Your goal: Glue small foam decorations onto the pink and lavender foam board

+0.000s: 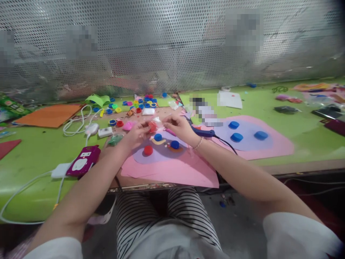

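My left hand (138, 132) is closed, with thumb and fingers pinching a small red piece (152, 126). Close beside it, my right hand (181, 128) has its fingertips pressed together; what they hold, if anything, is too small to name. A whitish, crumpled bit (156, 119) shows between the two hands. Below them lies a purple paper shape (141, 158) on pink paper (172, 175). On the purple paper sit a red bottle cap (148, 150) and two blue caps, one (158, 137) by a yellowish curved piece and another (175, 144) by an orange-brown piece.
A dark blue corded tool (204, 132) lies right of my right hand. Further right, blue caps (237, 137) rest on another purple-and-pink paper (283, 145). Several loose caps (140, 107) lie behind my hands. A magenta box (84, 160) and white cables are at left.
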Available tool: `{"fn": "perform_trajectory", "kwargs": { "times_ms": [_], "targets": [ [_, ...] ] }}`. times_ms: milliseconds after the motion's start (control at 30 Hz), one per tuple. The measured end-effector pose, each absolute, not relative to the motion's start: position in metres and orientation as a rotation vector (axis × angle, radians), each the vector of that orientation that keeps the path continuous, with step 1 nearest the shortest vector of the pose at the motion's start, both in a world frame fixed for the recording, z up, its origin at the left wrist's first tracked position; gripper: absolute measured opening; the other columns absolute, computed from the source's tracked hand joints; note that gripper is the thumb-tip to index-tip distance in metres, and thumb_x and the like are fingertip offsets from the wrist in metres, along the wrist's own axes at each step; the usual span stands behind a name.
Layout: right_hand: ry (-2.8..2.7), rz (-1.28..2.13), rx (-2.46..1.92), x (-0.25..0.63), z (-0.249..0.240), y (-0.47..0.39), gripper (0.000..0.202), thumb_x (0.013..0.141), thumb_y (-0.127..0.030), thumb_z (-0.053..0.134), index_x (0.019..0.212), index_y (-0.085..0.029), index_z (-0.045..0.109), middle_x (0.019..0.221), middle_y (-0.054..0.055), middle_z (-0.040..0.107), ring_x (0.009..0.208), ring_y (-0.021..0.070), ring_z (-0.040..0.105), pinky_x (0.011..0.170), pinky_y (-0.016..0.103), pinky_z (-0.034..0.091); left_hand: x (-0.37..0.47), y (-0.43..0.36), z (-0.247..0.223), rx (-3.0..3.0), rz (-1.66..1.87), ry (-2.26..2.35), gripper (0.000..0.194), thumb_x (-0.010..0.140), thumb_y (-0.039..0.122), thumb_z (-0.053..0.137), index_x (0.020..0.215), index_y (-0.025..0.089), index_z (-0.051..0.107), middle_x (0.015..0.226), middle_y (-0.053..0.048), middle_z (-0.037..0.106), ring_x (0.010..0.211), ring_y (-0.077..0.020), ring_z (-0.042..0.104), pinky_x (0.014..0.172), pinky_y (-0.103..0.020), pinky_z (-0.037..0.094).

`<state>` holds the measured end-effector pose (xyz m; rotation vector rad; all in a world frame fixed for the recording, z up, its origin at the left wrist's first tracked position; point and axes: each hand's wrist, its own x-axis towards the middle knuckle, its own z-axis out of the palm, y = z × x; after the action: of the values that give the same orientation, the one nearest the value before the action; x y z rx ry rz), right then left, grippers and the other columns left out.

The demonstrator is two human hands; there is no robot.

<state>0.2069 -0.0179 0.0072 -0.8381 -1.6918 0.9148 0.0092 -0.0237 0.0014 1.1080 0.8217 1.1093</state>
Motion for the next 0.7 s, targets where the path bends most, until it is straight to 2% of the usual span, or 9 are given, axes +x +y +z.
{"fn": "perform_trajectory", "kwargs": {
  "times_ms": [100, 200, 400, 533, 700],
  "targets": [
    [-1.732, 0.836, -0.834, 0.2055, 0.0098, -0.0221, 0.011, 0.077, -0.029, 0.062, 0.080, -0.019, 0.062, 0.077, 0.002, 0.064, 0.067, 0.0130, 0.057, 0.065, 0.028, 0.046, 0.0087, -0.0241, 0.0002, 1.122, 1.075, 0.815, 0.027, 0.063, 0.024, 0.075, 0.089, 0.020, 0.067, 0.086, -0.004, 0.067, 0.080, -0.0208, 0.066, 0.076, -0.039, 0.054],
    [-1.796, 0.755, -0.800, 0.2045, 0.0098, -0.0237, 0.007, 0.079, -0.025, 0.059, 0.080, -0.019, 0.063, 0.084, 0.005, 0.066, 0.074, 0.0142, 0.060, 0.070, 0.029, 0.048, 0.0077, -0.0248, 0.0005, 1.122, 1.031, 0.746, 0.028, 0.065, 0.022, 0.074, 0.093, 0.019, 0.067, 0.087, -0.004, 0.068, 0.081, -0.0194, 0.067, 0.075, -0.036, 0.054],
    [-1.882, 0.563, -0.704, 0.2054, 0.0066, -0.0231, 0.006, 0.081, -0.022, 0.058, 0.082, -0.018, 0.063, 0.081, 0.003, 0.067, 0.071, 0.0130, 0.060, 0.065, 0.027, 0.049, 0.0072, -0.0242, 0.0003, 1.113, 1.018, 0.643, 0.033, 0.063, 0.021, 0.077, 0.095, 0.019, 0.068, 0.087, -0.002, 0.069, 0.075, -0.0118, 0.065, 0.069, -0.024, 0.054],
    [-1.928, 0.463, -0.720, 0.2056, 0.0075, -0.0259, 0.005, 0.082, -0.019, 0.058, 0.082, -0.018, 0.063, 0.079, 0.002, 0.066, 0.066, 0.0106, 0.056, 0.061, 0.025, 0.046, 0.0089, -0.0251, 0.0002, 1.121, 1.017, 0.641, 0.033, 0.062, 0.020, 0.078, 0.094, 0.018, 0.069, 0.086, -0.002, 0.069, 0.077, -0.0123, 0.065, 0.069, -0.024, 0.054],
    [-1.958, 0.452, -0.788, 0.2045, 0.0076, -0.0272, 0.005, 0.082, -0.018, 0.058, 0.082, -0.017, 0.063, 0.081, 0.002, 0.065, 0.068, 0.0098, 0.057, 0.063, 0.024, 0.047, 0.0117, -0.0281, 0.0011, 1.141, 1.021, 0.686, 0.032, 0.063, 0.020, 0.077, 0.093, 0.018, 0.067, 0.086, -0.003, 0.067, 0.078, -0.0133, 0.066, 0.069, -0.025, 0.053]
  ]
}}
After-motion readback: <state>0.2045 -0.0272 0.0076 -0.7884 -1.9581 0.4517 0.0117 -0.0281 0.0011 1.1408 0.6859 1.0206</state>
